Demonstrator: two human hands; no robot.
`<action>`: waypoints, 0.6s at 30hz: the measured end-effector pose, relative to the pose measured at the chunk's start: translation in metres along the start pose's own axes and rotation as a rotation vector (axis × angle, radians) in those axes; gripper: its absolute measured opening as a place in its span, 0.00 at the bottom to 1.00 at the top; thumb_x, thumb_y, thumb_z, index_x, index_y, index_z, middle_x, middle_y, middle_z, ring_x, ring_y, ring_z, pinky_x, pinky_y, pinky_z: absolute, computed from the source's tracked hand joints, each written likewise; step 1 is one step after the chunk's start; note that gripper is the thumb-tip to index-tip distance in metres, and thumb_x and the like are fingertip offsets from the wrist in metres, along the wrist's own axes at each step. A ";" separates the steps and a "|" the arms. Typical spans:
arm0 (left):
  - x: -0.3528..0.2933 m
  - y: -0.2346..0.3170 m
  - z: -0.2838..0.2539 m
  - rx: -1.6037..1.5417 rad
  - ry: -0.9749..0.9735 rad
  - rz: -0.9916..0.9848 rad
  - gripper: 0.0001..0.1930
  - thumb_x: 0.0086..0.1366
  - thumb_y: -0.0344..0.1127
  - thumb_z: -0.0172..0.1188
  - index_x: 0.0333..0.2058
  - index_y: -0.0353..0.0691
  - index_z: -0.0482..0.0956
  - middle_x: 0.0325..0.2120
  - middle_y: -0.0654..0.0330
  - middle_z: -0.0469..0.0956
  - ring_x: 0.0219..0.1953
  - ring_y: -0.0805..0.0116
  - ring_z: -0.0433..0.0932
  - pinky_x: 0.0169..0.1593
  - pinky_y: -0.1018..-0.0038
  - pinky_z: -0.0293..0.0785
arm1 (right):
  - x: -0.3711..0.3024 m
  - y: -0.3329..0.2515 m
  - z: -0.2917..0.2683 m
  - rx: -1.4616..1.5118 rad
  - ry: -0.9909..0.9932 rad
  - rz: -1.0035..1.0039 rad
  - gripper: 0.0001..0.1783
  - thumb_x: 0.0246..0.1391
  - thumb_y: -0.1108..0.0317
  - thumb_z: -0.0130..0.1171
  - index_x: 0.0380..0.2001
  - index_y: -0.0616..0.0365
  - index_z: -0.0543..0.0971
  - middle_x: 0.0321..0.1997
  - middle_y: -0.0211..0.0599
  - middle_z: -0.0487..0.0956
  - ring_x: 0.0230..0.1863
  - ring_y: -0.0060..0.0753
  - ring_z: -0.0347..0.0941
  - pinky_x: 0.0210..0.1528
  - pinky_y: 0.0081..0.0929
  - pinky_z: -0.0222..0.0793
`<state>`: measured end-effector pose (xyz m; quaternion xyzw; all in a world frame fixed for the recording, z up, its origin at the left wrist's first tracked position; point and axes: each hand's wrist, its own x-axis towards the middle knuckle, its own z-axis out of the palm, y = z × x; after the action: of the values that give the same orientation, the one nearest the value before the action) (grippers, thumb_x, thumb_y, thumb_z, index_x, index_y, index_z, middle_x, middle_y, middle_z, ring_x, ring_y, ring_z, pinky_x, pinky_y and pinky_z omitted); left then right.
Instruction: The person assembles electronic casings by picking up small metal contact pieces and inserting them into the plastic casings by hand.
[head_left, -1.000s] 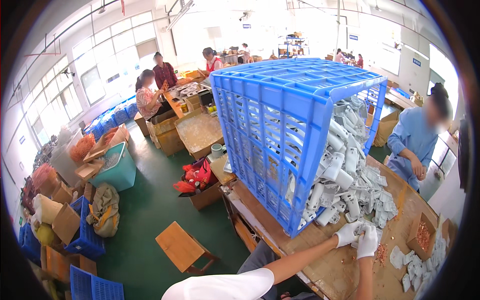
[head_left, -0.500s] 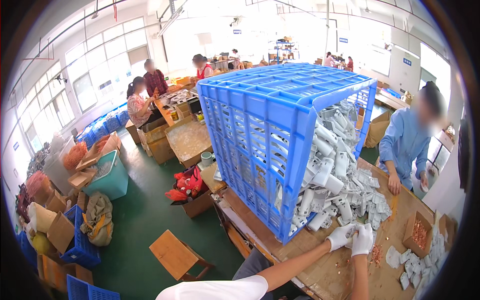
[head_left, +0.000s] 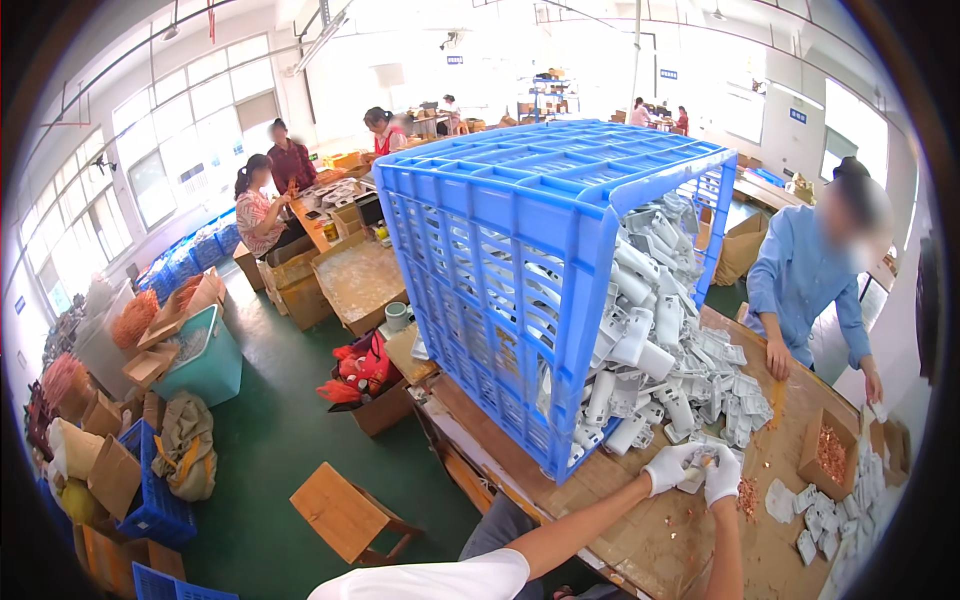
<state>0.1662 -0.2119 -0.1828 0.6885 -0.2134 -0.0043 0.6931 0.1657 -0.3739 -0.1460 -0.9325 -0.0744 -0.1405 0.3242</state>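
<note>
Both my hands wear white gloves and work close together over the cardboard-covered table. My left hand is closed on a white plastic part. My right hand meets it from the right with fingers bent in a pinch; what its fingertips grip is too small to make out. Just beyond my hands, a heap of white plastic parts spills from a big blue crate lying on its side. Small copper-coloured pieces lie scattered beside my right hand.
A cardboard box of copper-coloured pieces stands at the right, near more white parts. Across the table a person in a blue shirt reaches toward those parts. A wooden stool and a box with red items stand left on the floor.
My hands have parted slightly, so the white plastic part shows between them. The person in blue has moved a hand down to the parts at the table's right edge. The view has shifted slightly.
</note>
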 end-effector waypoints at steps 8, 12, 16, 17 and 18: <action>0.006 -0.015 -0.002 0.099 0.050 0.015 0.20 0.57 0.27 0.62 0.50 0.35 0.75 0.39 0.57 0.82 0.40 0.76 0.78 0.45 0.74 0.75 | 0.008 -0.003 0.001 -0.001 -0.025 -0.047 0.09 0.43 0.74 0.64 0.30 0.64 0.77 0.27 0.52 0.80 0.30 0.52 0.78 0.35 0.40 0.72; 0.005 -0.007 -0.001 0.084 0.041 -0.052 0.19 0.57 0.29 0.62 0.48 0.35 0.75 0.38 0.55 0.82 0.39 0.74 0.79 0.44 0.73 0.75 | 0.014 -0.012 -0.003 -0.098 -0.062 -0.060 0.09 0.41 0.73 0.65 0.28 0.63 0.78 0.26 0.53 0.80 0.30 0.52 0.78 0.34 0.41 0.72; -0.006 0.001 0.004 0.207 0.106 -0.010 0.17 0.58 0.31 0.63 0.47 0.34 0.76 0.37 0.54 0.82 0.39 0.73 0.79 0.44 0.72 0.75 | 0.010 -0.007 -0.005 -0.083 -0.145 -0.013 0.09 0.42 0.69 0.66 0.28 0.63 0.79 0.28 0.53 0.80 0.32 0.51 0.78 0.35 0.39 0.72; -0.003 0.000 0.001 0.219 0.025 -0.076 0.19 0.59 0.32 0.64 0.49 0.34 0.76 0.40 0.54 0.82 0.41 0.73 0.79 0.46 0.72 0.75 | 0.011 -0.003 -0.006 -0.086 -0.134 -0.017 0.09 0.42 0.69 0.66 0.28 0.63 0.79 0.28 0.53 0.80 0.32 0.51 0.78 0.35 0.39 0.72; -0.003 0.002 0.000 0.223 0.014 -0.070 0.19 0.59 0.32 0.64 0.49 0.34 0.76 0.40 0.54 0.82 0.41 0.73 0.79 0.46 0.72 0.75 | 0.009 -0.003 -0.009 -0.028 -0.169 0.009 0.10 0.43 0.69 0.66 0.29 0.62 0.80 0.29 0.53 0.80 0.33 0.51 0.79 0.35 0.39 0.72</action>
<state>0.1625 -0.2113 -0.1815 0.7684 -0.1837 0.0001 0.6131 0.1712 -0.3766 -0.1344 -0.9459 -0.0954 -0.0608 0.3041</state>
